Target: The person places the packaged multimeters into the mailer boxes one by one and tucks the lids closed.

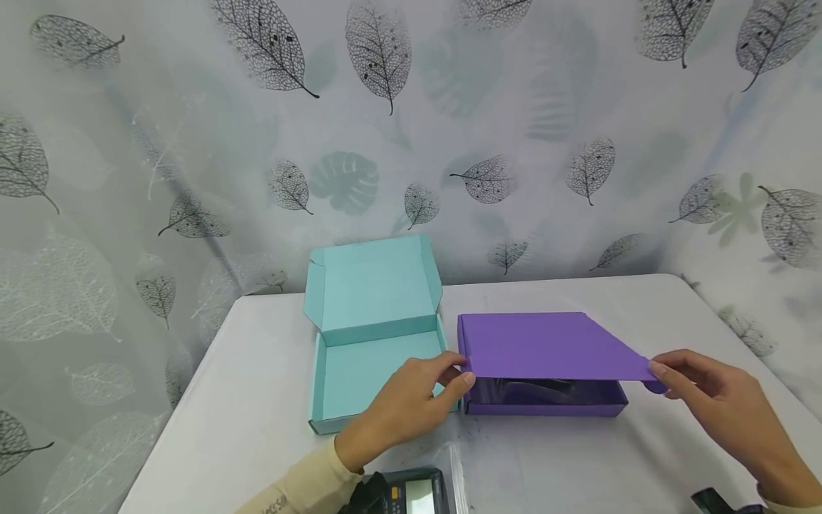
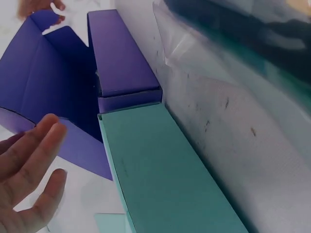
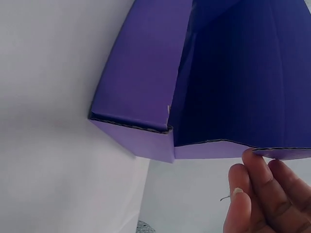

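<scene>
A purple cardboard box [image 1: 533,346] sits on the table with its lid partly raised, sloping toward the front. Through the front gap shows something dark and glossy [image 1: 533,390], mostly hidden by the lid. My right hand [image 1: 726,400] pinches the lid's front right corner, thumb on the near side. At the left front corner is my left hand [image 1: 411,392], its fingertips at the lid's side flap [image 2: 80,141]; the left wrist view shows thumb and fingers spread apart. Left of it, a teal cardboard box [image 1: 379,368] stands with its lid tipped back.
The teal box stands right beside the purple box. At the front edge of view, a dark device with a pale screen [image 1: 420,496] lies near clear plastic [image 1: 457,478], partly behind my left sleeve [image 1: 308,485]. A leaf-patterned curtain [image 1: 411,143] hangs behind the white table [image 1: 212,400].
</scene>
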Demonstrator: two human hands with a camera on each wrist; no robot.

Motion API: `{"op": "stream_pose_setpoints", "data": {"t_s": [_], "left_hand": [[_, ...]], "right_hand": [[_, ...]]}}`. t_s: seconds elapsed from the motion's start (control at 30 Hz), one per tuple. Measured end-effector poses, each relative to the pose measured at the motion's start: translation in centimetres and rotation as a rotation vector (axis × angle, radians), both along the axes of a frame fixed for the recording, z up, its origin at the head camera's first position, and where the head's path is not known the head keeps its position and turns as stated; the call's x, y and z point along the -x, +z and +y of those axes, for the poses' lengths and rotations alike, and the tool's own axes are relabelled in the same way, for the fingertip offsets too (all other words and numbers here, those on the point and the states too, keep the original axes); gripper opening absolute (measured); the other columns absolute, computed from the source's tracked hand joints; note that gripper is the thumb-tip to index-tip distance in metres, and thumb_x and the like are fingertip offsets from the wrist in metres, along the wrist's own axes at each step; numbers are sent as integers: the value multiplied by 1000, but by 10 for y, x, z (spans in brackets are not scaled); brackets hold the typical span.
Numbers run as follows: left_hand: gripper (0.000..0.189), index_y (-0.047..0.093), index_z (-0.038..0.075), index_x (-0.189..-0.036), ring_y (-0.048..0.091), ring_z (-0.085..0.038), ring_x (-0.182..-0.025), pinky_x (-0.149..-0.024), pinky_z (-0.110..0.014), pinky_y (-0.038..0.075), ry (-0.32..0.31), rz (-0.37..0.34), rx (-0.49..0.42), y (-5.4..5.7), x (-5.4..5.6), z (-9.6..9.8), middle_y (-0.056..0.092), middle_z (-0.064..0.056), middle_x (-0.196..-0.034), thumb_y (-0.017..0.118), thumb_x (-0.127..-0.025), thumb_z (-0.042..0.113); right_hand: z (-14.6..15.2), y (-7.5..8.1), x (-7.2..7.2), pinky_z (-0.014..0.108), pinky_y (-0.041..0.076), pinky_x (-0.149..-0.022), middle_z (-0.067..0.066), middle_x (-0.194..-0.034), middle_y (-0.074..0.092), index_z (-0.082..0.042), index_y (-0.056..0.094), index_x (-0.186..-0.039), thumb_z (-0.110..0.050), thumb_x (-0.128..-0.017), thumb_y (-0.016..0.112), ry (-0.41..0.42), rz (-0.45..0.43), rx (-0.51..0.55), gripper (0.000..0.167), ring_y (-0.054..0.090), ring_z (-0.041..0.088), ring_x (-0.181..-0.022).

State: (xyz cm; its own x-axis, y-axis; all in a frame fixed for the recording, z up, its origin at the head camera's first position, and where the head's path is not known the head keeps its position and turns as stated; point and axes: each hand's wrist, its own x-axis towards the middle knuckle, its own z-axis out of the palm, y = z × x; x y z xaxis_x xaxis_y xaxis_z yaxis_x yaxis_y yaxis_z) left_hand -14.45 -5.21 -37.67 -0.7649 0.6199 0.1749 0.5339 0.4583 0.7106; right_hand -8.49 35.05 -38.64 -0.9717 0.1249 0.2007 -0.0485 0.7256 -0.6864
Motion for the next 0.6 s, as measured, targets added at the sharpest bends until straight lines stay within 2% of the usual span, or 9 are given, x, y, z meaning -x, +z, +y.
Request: {"op": "stream_pose_setpoints", "data": {"t_s": [0.13, 0.47, 0.6], "left_hand": [[49, 66, 7, -132, 67, -4, -99, -85, -30, 55, 1, -20, 38, -2, -3, 2, 74, 7, -106, 46, -110, 47], [54, 62, 6, -132, 67, -2, -98, -82, -27, 55, 4, -66, 84, -9, -9, 5, 74, 6, -110, 44, -110, 51], [51, 64, 6, -130, 67, -1, -96, -82, -26, 55, -16, -79, 105, -10, -10, 6, 73, 6, -108, 46, -109, 49]], "right_hand": [[-1, -5, -3, 21, 51, -64, -3, -95, 75, -13, 73, -115, -33, -104, 68, 13, -21, 14, 24, 71, 9, -79], [-1, -12, -8, 23, 48, -64, -6, -99, 75, -16, 73, -118, -40, -102, 69, 11, -119, -19, 29, 71, 9, -82], [-2, -15, -10, 23, 48, -64, -5, -97, 74, -16, 73, -116, -37, -102, 70, 31, -104, -18, 25, 69, 10, -81]]}}
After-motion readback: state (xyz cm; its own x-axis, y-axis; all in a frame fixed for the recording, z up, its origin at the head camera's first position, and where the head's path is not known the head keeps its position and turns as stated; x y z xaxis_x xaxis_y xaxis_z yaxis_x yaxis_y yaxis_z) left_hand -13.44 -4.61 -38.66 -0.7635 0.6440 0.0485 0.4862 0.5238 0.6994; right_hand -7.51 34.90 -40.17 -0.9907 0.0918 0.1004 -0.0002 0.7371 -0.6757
